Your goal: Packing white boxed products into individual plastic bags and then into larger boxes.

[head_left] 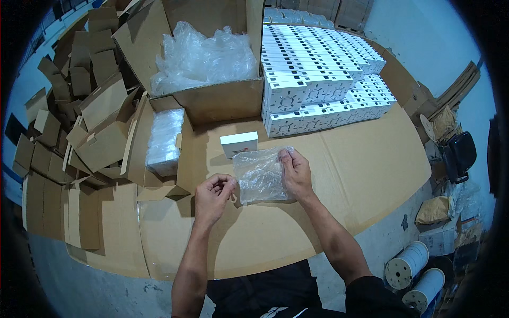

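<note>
A clear, crinkled plastic bag (261,177) is stretched out flat between my hands, above the cardboard-covered table (371,175). My right hand (297,175) pinches its upper right part, thumb on top. At the bag's left edge my left hand (213,196) is closed, thumb and forefinger together against the plastic; the exact grip is partly hidden. Just beyond the bag stands a small white box (239,144) with a small print on its front.
To the left, an opened carton (188,159) holds a row of plastic-wrapped packs (165,140). Behind it a large carton (222,103) is filled with clear bags (204,58). White boxes (318,79) are stacked at the back right. Empty brown cartons (101,132) pile up at left.
</note>
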The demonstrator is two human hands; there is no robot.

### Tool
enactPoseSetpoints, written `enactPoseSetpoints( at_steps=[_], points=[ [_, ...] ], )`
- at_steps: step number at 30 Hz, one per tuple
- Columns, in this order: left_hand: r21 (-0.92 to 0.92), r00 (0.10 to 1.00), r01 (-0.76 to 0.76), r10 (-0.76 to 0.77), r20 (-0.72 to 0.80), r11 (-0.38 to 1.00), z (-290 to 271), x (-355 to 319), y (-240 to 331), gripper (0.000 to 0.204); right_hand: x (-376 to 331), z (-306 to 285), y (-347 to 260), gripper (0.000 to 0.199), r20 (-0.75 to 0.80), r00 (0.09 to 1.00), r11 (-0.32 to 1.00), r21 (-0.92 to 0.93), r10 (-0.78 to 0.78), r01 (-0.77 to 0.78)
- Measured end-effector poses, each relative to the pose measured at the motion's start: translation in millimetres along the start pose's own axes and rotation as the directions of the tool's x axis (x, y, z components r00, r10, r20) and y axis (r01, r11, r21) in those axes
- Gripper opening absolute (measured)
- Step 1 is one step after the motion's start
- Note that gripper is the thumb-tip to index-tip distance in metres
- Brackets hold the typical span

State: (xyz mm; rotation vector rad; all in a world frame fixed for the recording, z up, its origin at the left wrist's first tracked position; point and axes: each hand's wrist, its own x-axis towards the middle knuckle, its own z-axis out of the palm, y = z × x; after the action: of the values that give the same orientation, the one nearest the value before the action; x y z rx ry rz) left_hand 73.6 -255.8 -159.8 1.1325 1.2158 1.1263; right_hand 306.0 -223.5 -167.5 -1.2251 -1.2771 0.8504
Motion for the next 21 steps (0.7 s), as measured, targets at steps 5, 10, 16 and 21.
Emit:
enactPoseSetpoints(
  at_steps=[5,10,16,21],
  points=[
    [0.015,1.000,0.023,-0.023,-0.004,1.000,6.2,-3.2,-1.2,0.014,-2.3,0.6,-5.3,0.033,0.027,0.999,0.999,-0.020,0.035,-0.034],
    [0.063,1.000,0.010,-0.011,0.021,0.998,1.7,-1.2,-3.4,0.017,-1.1,1.1,-8.3,0.031,0.031,0.999,0.999,-0.007,0.044,-0.044],
    [0.320,0.987,-0.107,0.062,0.149,0.941,-17.7,1.3,4.9,0.017,7.2,-11.3,-4.3,0.023,0.105,0.991,0.993,-0.081,-0.083,0.091],
    [0.317,0.974,-0.205,0.224,-0.026,0.926,-8.8,-4.0,14.6,0.024,9.9,-13.9,-18.5,0.021,0.354,0.935,0.998,-0.063,0.001,0.022]
  ],
)
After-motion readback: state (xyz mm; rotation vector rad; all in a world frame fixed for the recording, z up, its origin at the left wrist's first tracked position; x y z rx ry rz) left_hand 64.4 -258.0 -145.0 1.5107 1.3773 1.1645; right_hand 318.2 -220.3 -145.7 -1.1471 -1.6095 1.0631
